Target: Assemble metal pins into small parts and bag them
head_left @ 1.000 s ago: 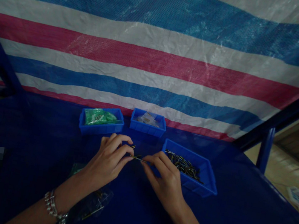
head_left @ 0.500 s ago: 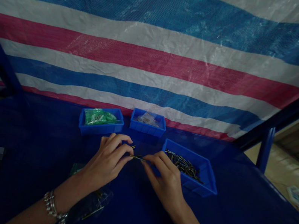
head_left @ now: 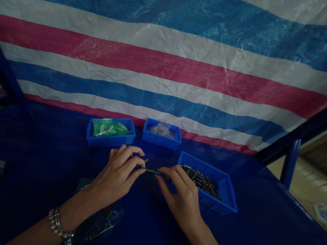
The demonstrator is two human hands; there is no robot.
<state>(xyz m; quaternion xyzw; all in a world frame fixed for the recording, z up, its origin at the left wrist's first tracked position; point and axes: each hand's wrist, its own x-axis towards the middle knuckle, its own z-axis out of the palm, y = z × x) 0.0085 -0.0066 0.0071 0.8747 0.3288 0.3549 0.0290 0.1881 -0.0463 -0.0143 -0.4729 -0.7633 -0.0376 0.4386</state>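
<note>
Between my two hands runs a thin metal rod [head_left: 151, 171], gold-coloured toward the left and silvery toward the right. My left hand [head_left: 118, 172] pinches its left end between thumb and forefinger. A second short gold-and-dark piece [head_left: 146, 160] shows by the left fingers. At the other end, the thumb and fingertips of my right hand [head_left: 181, 192] close on the rod. Just beyond the right hand stands a blue bin [head_left: 230, 198] holding many similar dark, gold and silver rods [head_left: 200, 179]. The rod's exact kind is too small to make out.
A blue bin [head_left: 110, 141] with green packets [head_left: 109, 127] stands at the back left. Beside it, a smaller blue bin [head_left: 161, 141] holds clear bags [head_left: 162, 130]. A clear bag with rods [head_left: 104, 225] lies under my left forearm. A striped tarp [head_left: 160, 63] hangs behind the blue table [head_left: 272, 224].
Both hands keep nearly the same place. The rod between them has shifted slightly and now lies in a straighter line from fingertip to fingertip.
</note>
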